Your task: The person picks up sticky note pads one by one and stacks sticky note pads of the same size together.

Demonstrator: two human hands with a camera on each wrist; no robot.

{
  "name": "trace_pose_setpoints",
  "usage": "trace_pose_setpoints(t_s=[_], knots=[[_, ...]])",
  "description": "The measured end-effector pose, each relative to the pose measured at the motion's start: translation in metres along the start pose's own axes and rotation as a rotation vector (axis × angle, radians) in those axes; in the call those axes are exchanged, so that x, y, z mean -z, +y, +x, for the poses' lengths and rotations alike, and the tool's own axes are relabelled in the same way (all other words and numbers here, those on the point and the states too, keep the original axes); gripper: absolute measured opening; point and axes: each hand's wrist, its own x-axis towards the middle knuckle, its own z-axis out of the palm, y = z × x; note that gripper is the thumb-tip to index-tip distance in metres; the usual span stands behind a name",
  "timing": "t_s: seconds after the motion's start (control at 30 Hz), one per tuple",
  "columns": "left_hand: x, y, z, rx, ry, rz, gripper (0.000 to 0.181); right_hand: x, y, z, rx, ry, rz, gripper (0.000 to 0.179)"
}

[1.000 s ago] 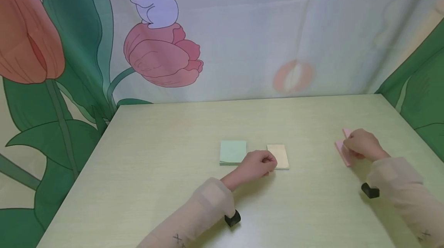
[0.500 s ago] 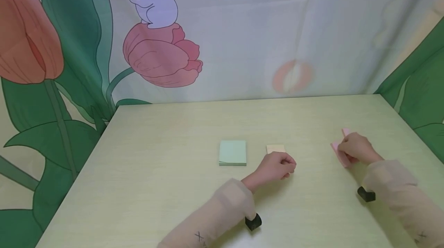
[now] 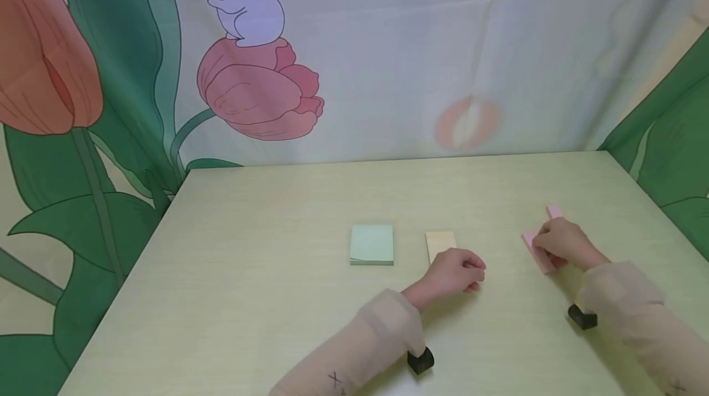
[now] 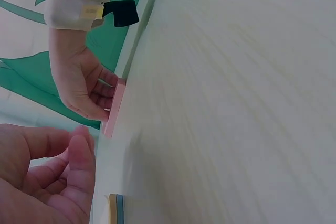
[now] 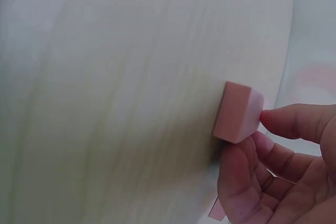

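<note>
My right hand (image 3: 570, 241) pinches a pink sticky note pad (image 3: 536, 254) at the right of the table. In the right wrist view, its thumb and fingers grip the pad (image 5: 234, 113) at its sides. Another pink piece (image 3: 553, 211) lies just behind that hand, partly hidden. My left hand (image 3: 453, 271) hovers over the front of a pale yellow pad (image 3: 440, 244), covering part of it. Its fingers (image 4: 80, 156) are loosely curled with the thumb close to them, and nothing shows between. From the left wrist, the yellow pad's edge (image 4: 113, 211) shows a blue layer along it.
A square green sticky note pad (image 3: 372, 243) lies left of the yellow one on the pale wooden table (image 3: 249, 285). Behind the table hangs a printed cloth (image 3: 388, 63) with flowers and a rabbit. Each wrist carries a black camera (image 3: 421, 361).
My left hand has moved right and slightly nearer me, from between the green and yellow pads. The right hand has drawn the pink pad a little left and nearer me, away from the other pink piece.
</note>
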Motion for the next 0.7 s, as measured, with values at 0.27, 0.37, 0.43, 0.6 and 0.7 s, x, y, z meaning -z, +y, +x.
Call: trace_pose_setpoints(t_s=[0.27,0.37,0.43,0.6,0.7], knots=[[-0.007,-0.001,0.0,0.028,-0.031,0.029,0.015,-0.005,-0.003,-0.003,-0.011,-0.028,0.027,0.028],[-0.008,-0.001,0.0,0.042,-0.058,0.039,0.02,-0.008,-0.003,-0.003,-0.013,-0.026,0.028,0.026],[-0.009,-0.001,0.0,0.051,-0.075,0.031,0.023,-0.009,-0.004,-0.004,-0.011,-0.024,0.031,0.025],[-0.009,-0.003,0.0,0.044,-0.091,0.038,0.031,-0.014,-0.005,-0.006,0.032,-0.014,0.048,0.024],[-0.009,-0.004,0.0,0.036,-0.094,0.054,0.034,-0.018,-0.007,-0.008,0.036,-0.009,0.055,0.024]])
